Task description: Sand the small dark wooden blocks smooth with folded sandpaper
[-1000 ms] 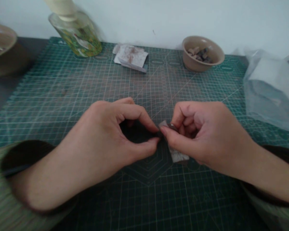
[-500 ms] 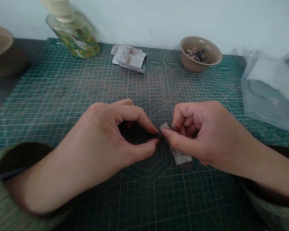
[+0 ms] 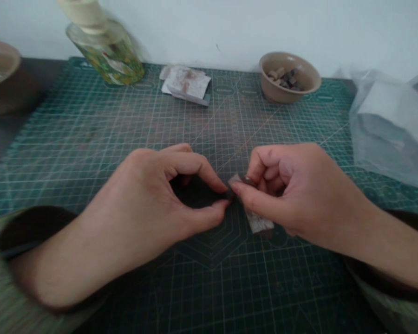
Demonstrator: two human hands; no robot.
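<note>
Between the thumb and forefinger of my left hand [image 3: 160, 190] is a small dark piece [image 3: 230, 193]. My right hand [image 3: 285, 185] pinches a narrow folded strip of worn, whitish-grey paper [image 3: 259, 222], which hangs down below the thumb. The strip's upper end touches or nearly touches the dark piece; my fingertips hide the exact contact. Both hands are held close together above the green cutting mat [image 3: 209, 287].
Folded, brown-stained papers [image 3: 186, 84] lie at the back. A brown bowl [image 3: 289, 95] with several small pieces stands right of them. At back left is a pump bottle [image 3: 114, 55], with another bowl [image 3: 7, 93] beyond. A clear plastic bag [image 3: 390, 139] lies at right.
My right hand and the paper strip have shifted slightly up and left. My left hand has hardly moved and keeps its pinch.
</note>
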